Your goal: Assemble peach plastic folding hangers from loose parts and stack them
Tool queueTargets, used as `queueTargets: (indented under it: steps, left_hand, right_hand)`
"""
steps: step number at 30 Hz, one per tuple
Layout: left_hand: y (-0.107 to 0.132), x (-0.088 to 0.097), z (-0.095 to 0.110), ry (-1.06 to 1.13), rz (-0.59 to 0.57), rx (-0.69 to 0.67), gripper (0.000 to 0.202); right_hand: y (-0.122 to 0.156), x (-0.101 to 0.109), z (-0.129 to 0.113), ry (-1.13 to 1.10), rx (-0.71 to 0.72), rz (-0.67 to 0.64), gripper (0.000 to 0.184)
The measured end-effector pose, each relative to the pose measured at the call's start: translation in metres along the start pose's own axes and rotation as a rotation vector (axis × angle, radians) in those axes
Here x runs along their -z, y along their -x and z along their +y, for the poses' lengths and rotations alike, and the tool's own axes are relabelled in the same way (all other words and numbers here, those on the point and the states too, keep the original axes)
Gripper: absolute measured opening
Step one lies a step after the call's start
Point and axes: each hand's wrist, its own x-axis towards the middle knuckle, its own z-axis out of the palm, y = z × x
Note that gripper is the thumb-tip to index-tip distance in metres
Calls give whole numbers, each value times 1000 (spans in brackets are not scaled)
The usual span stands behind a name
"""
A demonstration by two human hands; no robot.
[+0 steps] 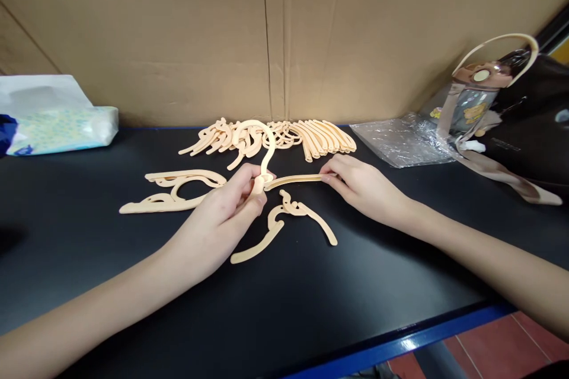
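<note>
My left hand [231, 201] is closed around the base of a cream plastic hanger hook [269, 145], whose curve rises above the fingers. Between finger and thumb, my right hand [358, 186] pinches the far end of a slim curved hanger arm [293, 180]. The arm's other end meets the hook's base at my left fingers; whether they are joined cannot be made out. Just below lie several loose-looking hanger pieces [258, 247], touching one another on the black table [284, 314]. Left of my left hand rest folded hangers [155, 207], partly hidden by it.
At the back are a heap of hook pieces [213, 136], ring-like parts [288, 136] and a row of hanger arms [329, 139]. A clear plastic bag [400, 145], a strapped water bottle [478, 103] and a black bag [533, 130] stand right; a tissue pack [66, 127] lies left.
</note>
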Motion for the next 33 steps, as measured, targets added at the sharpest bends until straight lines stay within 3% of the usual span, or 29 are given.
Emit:
queueTargets:
  steps: [7,15,19,24,29,33]
  left_hand:
    - [-8,4,1,164,25,103,30]
    - [-13,10,-3,287,-31,286,33]
    - [-13,11,-1,298,-11,291,35]
    - [-12,11,-3,240,-79,275,40]
    - [-12,14,-4,228,61,392,50]
    - [-14,17,1,338,112,427,46]
  right_hand:
    - [0,8,3,-375,-150,-12,24]
    - [-2,6,11,-476,-163,22,30]
    - [-6,1,18,-668,-195,-3,32]
    - [-8,3,14,-839,-190,-35,30]
    - [-6,7,12,-817,-107,-55,26]
    - [-5,7,17,-802,-71,-134,30]
